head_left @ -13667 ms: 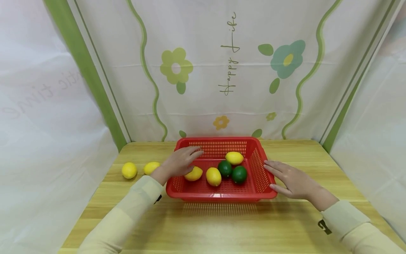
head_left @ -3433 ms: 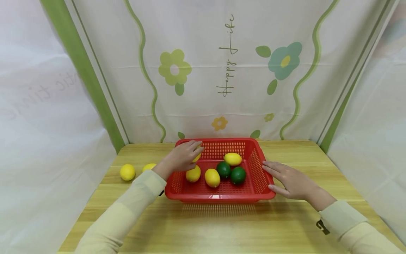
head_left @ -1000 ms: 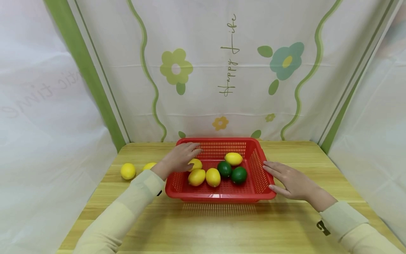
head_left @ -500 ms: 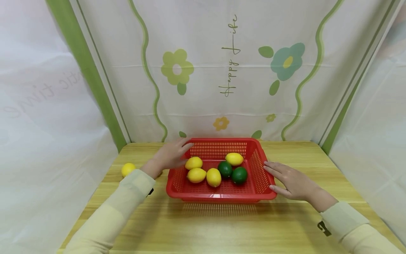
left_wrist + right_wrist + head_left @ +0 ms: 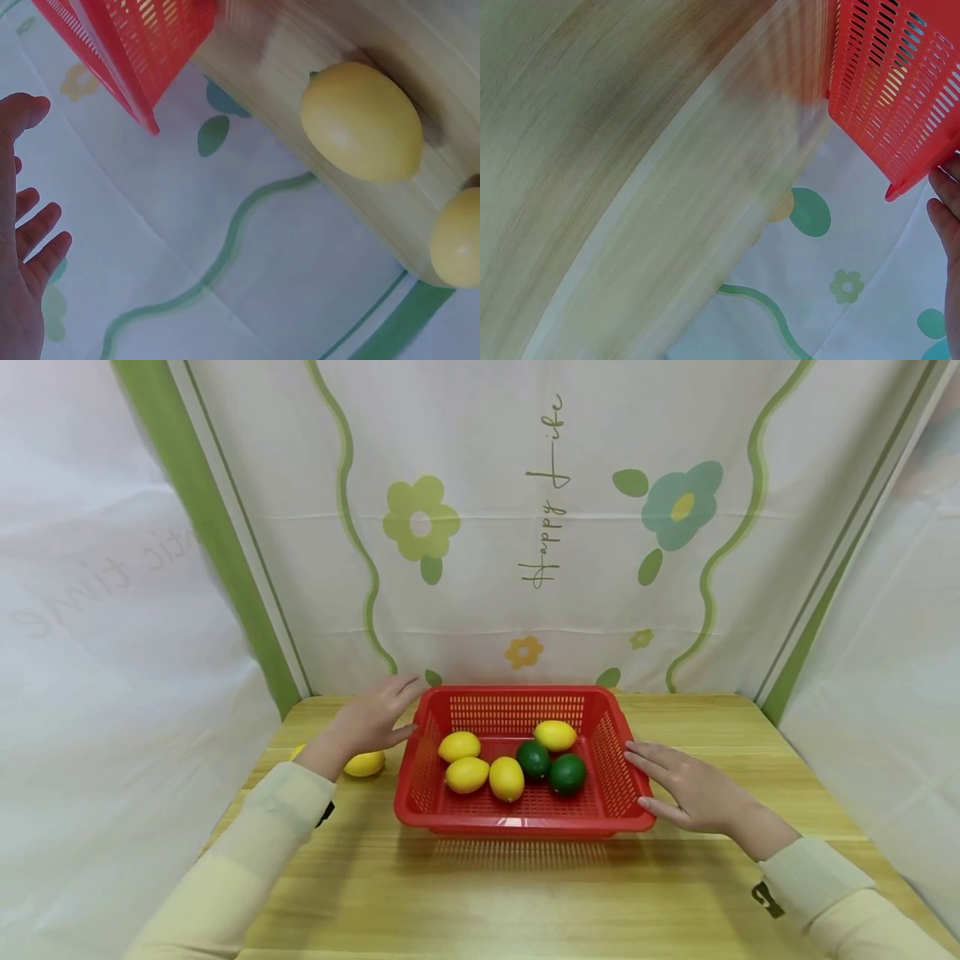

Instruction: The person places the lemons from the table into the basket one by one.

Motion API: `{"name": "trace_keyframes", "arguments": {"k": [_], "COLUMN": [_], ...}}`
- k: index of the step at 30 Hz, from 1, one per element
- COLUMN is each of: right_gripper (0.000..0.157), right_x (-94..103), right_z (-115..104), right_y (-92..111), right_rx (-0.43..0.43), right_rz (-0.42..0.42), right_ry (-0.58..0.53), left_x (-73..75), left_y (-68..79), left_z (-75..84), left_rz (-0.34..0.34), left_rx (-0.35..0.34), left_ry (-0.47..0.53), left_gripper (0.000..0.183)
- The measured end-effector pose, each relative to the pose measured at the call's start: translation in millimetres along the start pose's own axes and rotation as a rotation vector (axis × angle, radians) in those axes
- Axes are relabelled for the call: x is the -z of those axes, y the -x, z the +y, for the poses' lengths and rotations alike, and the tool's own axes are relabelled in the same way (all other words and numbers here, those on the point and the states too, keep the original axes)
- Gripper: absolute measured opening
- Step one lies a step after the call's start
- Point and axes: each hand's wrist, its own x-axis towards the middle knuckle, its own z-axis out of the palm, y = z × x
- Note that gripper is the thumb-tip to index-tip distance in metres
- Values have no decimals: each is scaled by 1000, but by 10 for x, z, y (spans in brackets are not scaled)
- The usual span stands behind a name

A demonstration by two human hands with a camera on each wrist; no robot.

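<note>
A red plastic basket [image 5: 525, 823] with slotted walls holds several yellow lemons [image 5: 467, 775] and two dark green, lime-like fruits [image 5: 567, 774]. My left hand [image 5: 371, 718] hovers left of the basket with its fingers extended, and nothing is in its grasp. Below and behind that wrist, a lemon [image 5: 365, 764] lies on the table; another lemon [image 5: 297, 750] is mostly hidden by the sleeve. Both loose lemons also show in the left wrist view, the nearer lemon [image 5: 361, 121] in full. My right hand [image 5: 686, 785] touches the basket's right rim with straight fingers.
The wooden table [image 5: 517, 902] extends in front of the basket and to both sides. A white patterned cloth [image 5: 480, 593] hangs directly behind the table, with more white sheeting at the left and right.
The lemon my left hand held over the basket now lies inside, released, beside the others. That hand has since withdrawn leftward past the basket's rim. My right hand stays at its rim.
</note>
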Motion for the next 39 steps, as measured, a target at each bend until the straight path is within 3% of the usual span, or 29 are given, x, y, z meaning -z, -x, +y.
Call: {"name": "trace_keyframes", "arguments": {"k": [8, 19, 30, 39], "right_gripper": [63, 63, 64, 63], "right_x": [16, 22, 22, -2], "right_z": [-10, -10, -15, 1], "right_y": [-2, -1, 0, 17], "right_rx": [-18, -21, -29, -26], "right_rz": [-14, -16, -21, -14], "right_ry": [-5, -12, -16, -10], "left_x": [71, 8, -90, -149], "left_y": [169, 436, 680, 787], "left_z": [-99, -123, -86, -52], "left_rz": [-3, 6, -67, -101], "left_rx": [31, 57, 121, 169], "left_ry": [-11, -51, -70, -50], "left_gripper": [61, 62, 64, 62]}}
